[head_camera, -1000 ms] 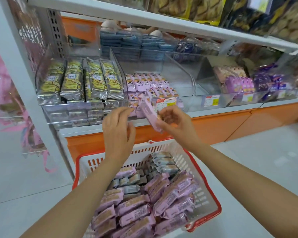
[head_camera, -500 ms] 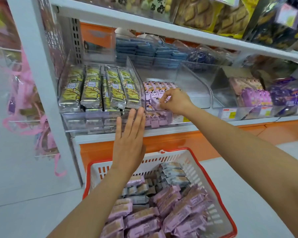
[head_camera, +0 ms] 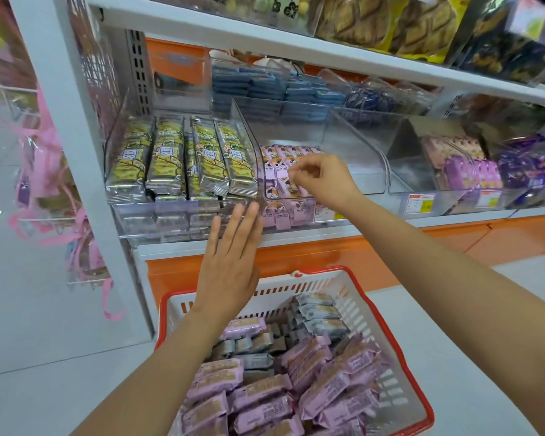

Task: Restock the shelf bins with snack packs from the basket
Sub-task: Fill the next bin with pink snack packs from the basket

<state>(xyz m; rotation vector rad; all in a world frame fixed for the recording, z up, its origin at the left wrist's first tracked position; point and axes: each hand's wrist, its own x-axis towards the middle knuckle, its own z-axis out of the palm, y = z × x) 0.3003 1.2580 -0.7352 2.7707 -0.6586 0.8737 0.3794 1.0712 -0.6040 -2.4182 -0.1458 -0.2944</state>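
in the red-rimmed white plastic basket (head_camera: 328, 269) lie the pink foil snack packs (head_camera: 265, 391), probably light and slippery: pinch one mid-length. your left hand (head_camera: 230, 262) is flat against the clear plastic shelf bin (head_camera: 359, 171); whether your right hand (head_camera: 321, 180) holds anything i cannot tell.

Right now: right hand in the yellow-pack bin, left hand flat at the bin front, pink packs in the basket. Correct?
No. Head view: the right hand is over the pink-pack bin, not the yellow packs. Left hand flat at the bin front, pink packs in the basket: yes.
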